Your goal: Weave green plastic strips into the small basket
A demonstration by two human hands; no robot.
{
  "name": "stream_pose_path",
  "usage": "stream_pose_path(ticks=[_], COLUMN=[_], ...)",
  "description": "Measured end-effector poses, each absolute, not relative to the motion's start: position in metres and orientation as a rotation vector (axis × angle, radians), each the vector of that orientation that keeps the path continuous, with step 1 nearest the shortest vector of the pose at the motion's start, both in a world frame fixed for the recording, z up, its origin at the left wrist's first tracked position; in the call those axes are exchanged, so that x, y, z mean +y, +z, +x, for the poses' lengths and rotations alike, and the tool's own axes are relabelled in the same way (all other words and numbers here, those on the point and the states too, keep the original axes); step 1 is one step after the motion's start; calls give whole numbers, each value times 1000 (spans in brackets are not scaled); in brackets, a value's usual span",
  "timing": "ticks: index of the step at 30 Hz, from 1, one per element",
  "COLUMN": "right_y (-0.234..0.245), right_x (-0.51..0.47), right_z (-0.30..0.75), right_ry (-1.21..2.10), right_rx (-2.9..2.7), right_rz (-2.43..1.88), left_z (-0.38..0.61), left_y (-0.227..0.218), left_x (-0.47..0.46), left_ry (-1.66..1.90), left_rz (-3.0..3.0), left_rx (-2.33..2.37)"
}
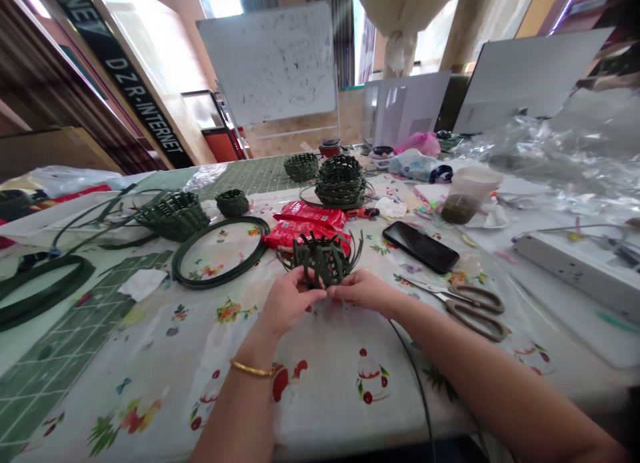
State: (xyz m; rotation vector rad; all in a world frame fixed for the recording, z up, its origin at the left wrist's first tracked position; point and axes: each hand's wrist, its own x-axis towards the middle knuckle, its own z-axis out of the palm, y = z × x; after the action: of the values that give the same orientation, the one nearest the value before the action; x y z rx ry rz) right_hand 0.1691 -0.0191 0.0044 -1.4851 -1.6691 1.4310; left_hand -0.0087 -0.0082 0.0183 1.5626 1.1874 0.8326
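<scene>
A small, half-woven dark green basket with loose upright strips stands on the flowered tablecloth. My left hand grips its near left side, fingers closed on the weave; a gold bangle is on that wrist. My right hand pinches its near right side, fingers pressed together on a strip. A dark green strip trails from under my right forearm toward the table's front edge.
Scissors and a black phone lie to the right. Red packets sit behind the basket. A green coil, several finished baskets, a plastic cup and a white power strip surround the spot.
</scene>
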Motion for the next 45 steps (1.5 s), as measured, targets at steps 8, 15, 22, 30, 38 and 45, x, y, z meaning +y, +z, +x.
stream_pose_path(ticks=[8, 15, 22, 30, 38, 45], right_y=[5, 10, 12, 4, 9, 7], right_x=[-21, -27, -24, -21, -33, -19], right_z=[171, 170, 176, 179, 170, 167], right_ry=[1358, 1412, 1520, 796, 421, 1436], right_rx=[-1626, -1575, -1497, -1817, -1937, -1029], right_rz=[-1409, -1383, -1259, -1260, -1493, -1223], left_z=[-14, -17, -19, -13, -7, -6], left_y=[20, 22, 10, 11, 10, 17], left_x=[-9, -13, -9, -8, -9, -8], left_ry=[762, 778, 865, 851, 1022, 970], left_rz=[1971, 1676, 2025, 2414, 2610, 2299], left_rx=[1391, 1162, 1270, 1483, 1809, 1800])
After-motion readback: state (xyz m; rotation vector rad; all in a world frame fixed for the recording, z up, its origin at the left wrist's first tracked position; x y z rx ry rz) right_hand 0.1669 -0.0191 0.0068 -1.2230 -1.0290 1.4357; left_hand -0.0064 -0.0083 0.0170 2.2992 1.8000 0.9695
